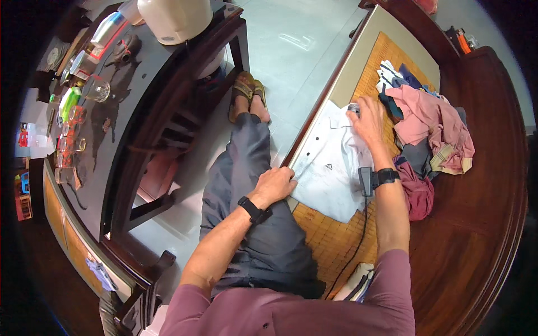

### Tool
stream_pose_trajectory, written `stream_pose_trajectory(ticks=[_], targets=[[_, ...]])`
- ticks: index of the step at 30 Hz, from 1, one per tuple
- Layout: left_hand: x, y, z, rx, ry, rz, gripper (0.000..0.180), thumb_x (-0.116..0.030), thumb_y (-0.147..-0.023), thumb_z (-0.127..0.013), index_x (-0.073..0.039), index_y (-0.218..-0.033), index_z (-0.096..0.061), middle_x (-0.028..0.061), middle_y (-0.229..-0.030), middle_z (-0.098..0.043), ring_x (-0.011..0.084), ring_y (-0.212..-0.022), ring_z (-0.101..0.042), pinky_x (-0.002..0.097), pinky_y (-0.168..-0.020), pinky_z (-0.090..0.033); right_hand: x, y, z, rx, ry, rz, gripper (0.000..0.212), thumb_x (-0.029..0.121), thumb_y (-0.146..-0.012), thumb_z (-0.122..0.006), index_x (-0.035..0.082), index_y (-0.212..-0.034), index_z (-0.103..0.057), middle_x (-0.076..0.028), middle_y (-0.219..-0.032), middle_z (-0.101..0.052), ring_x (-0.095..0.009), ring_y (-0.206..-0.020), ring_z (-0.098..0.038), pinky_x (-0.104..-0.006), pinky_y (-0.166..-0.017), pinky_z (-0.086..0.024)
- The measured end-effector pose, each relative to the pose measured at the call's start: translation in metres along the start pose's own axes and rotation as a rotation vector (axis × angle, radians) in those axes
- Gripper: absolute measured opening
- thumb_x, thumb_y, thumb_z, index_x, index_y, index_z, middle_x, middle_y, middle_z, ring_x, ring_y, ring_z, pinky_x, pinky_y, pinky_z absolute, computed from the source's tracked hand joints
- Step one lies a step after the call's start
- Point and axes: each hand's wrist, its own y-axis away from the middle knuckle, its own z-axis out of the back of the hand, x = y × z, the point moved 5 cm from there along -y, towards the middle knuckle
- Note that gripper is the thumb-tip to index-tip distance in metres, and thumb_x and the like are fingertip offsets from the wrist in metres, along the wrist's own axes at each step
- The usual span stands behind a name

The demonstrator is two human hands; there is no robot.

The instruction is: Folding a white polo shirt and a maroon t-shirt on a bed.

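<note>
A pale white polo shirt with dark buttons and a small dark chest mark lies spread on the woven mat of a wooden bench, its collar at the far end. My left hand is closed at the shirt's near left edge, fingertips curled over it. At the collar, my right hand is closed, thumb and fingers pinching the cloth. A small grey patch shows beside that thumb; I cannot make out what it is. Just right of the shirt lies a heap of crumpled clothes, with a pink garment on top and a maroon one nearer me.
A dark wooden table on the left carries glasses, a teapot and a cream appliance. The bench's high back curves along the right. A black cable runs from my right wrist device past folded cloth beside my hip.
</note>
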Motion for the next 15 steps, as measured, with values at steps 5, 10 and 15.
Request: stream_pose_trajectory(ticks=[5, 10, 15], targets=[[0.006, -0.002, -0.004, 0.006, -0.021, -0.008, 0.040, -0.021, -0.087, -0.072, -0.001, -0.122, -0.069, 0.0234, -0.104, -0.075, 0.0420, -0.103, -0.071, 0.0499, -0.093, -0.055, 0.031, 0.068, 0.018, -0.267, -0.031, 0.048, 0.053, 0.022, -0.089, -0.076, 0.001, -0.135, -0.059, -0.021, -0.143, -0.055, -0.042, -0.131, -0.051, -0.0547, -0.112, -0.037], [0.005, -0.003, -0.003, -0.004, -0.023, -0.013, 0.038, -0.021, -0.085, -0.070, -0.002, -0.118, -0.070, 0.0250, -0.102, -0.074, 0.0439, -0.102, -0.071, 0.0516, -0.092, -0.055, 0.018, 0.153, 0.016, -0.205, 0.046, -0.185, 0.059, 0.024, -0.091, -0.075, -0.002, -0.140, -0.055, -0.024, -0.149, -0.050, -0.045, -0.134, -0.047, -0.0551, -0.116, -0.034], [-0.009, -0.001, 0.002, -0.008, -0.048, -0.017, 0.036, -0.024, -0.087, -0.067, 0.000, -0.114, -0.070, 0.0304, -0.103, -0.073, 0.0477, -0.101, -0.070, 0.0540, -0.092, -0.055, -0.058, 0.201, 0.015, -0.043, 0.028, -0.647, 0.057, 0.029, -0.089, -0.076, 0.001, -0.136, -0.060, -0.022, -0.138, -0.057, -0.042, -0.129, -0.051, -0.0531, -0.108, -0.040]])
